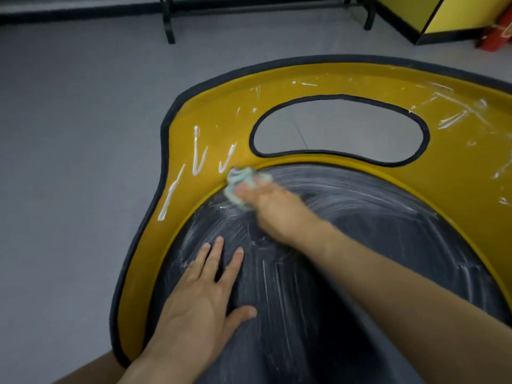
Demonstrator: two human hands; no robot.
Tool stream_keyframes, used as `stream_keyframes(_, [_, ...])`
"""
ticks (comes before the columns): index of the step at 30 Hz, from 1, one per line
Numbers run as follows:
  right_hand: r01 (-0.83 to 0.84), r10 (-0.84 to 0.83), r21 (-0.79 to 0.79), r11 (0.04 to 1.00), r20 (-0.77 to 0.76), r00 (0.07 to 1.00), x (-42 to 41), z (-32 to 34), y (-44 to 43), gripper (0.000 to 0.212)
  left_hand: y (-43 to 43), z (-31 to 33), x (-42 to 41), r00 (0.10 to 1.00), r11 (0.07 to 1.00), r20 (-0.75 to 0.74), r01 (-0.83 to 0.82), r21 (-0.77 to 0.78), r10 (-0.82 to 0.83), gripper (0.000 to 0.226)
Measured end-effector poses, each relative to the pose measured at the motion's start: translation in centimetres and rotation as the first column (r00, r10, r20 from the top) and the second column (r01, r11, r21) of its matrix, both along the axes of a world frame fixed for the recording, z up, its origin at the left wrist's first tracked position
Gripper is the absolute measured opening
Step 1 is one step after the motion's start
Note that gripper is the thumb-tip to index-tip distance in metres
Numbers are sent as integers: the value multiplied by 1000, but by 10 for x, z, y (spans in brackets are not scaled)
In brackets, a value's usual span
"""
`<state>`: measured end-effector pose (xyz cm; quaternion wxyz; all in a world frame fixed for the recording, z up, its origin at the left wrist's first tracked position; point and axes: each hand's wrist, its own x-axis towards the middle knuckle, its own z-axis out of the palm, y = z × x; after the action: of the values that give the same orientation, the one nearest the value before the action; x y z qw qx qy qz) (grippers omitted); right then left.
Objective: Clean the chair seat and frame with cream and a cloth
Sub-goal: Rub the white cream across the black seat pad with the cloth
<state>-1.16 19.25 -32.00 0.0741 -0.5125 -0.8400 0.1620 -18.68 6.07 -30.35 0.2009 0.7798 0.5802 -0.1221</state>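
A chair fills the view: a dark grey seat (346,245) smeared with white cream, ringed by a yellow frame (210,112) with a black edge and an oval cut-out. Lines of white cream (197,151) lie on the frame's left part. My right hand (274,206), blurred, holds a crumpled pale green cloth (238,181) against the seat's far left edge, where it meets the frame. My left hand (205,295) rests flat on the seat's left side, fingers spread.
Grey floor (77,134) surrounds the chair. Black furniture legs (169,20) stand at the back. A yellow cabinet (457,15) with black trim and a red object (496,34) sit at the far right corner.
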Motion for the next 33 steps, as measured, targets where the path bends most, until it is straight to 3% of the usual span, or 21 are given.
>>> stream_keyframes(2, [183,-183,-7,983,-13,983,49,-2,6,63,-4,2,-2,1000,1000,-4,-11,0,11,92])
stream_keyframes(5, [419,-419,23,908,100,902,127,-6,7,64,-6,1,-1,999,999,8,-35,28,35,93])
stream_keyframes(7, [508,-510,56,860,141,849,155,-9,3,61,-6,-1,-1,999,998,14,-42,38,42,94])
stream_keyframes(10, [534,-539,74,842,128,832,125,-13,-15,59,-6,-1,-1,998,998,19,-55,33,54,95])
stream_keyframes(12, [380,-395,159,911,75,916,74,-11,-42,63,-9,1,-3,998,997,19,-68,38,67,94])
stream_keyframes(14, [69,-98,285,956,88,991,22,-15,-80,64,-15,3,-8,996,995,6,-86,43,85,95])
stream_keyframes(16, [-184,153,254,950,135,979,-10,-21,-117,61,-24,5,-15,994,994,-19,-107,35,108,98])
stream_keyframes(17, [-231,211,206,951,117,971,-16,-24,-129,65,-28,7,-18,993,993,-32,-117,27,118,99])
stream_keyframes(20, [-216,206,149,965,82,975,-19,-15,-113,72,-37,9,-21,991,992,-46,-129,2,129,98])
stream_keyframes(26, [43,-58,102,994,144,988,-49,-3,-3,55,-37,12,-21,991,991,-55,-128,-44,125,94])
stream_keyframes(28, [-32,18,103,994,138,990,-57,-10,-15,59,-37,13,-16,991,991,-67,-117,-66,113,92])
stream_keyframes(30, [-224,214,97,970,99,972,-72,-16,-47,62,-40,13,-14,994,993,-51,-103,-60,100,88])
stream_keyframes(33, [-375,373,114,920,42,927,-90,-17,-76,55,-53,16,-17,997,996,-15,-81,-33,81,83])
